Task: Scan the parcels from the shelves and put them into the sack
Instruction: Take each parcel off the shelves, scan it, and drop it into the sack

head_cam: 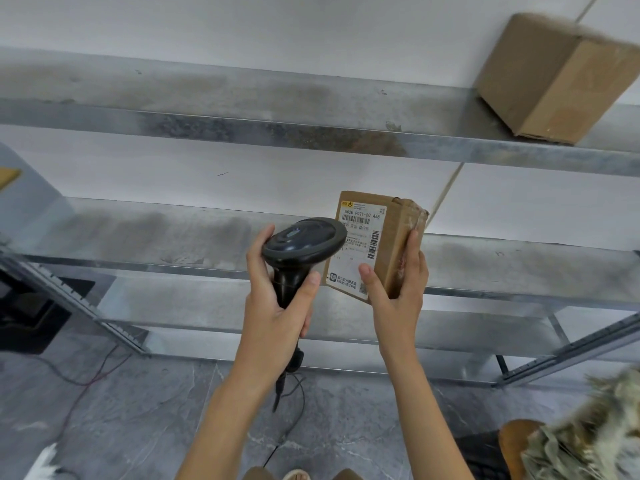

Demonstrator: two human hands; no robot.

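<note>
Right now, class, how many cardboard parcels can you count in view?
2: one small parcel held in the right hand beside the scanner, one larger box on the upper shelf. Others may lie outside view.

I seem to be in a parcel stockroom: bare metal shelves (311,133), a cardboard box (554,81), grey stone floor (138,427).

Metal shelving unit (311,133) runs along the wall, pretty scuffed. Only thing sitting on the top shelf is a brown cardboard box (554,81), far right, right by the front edge.
</note>
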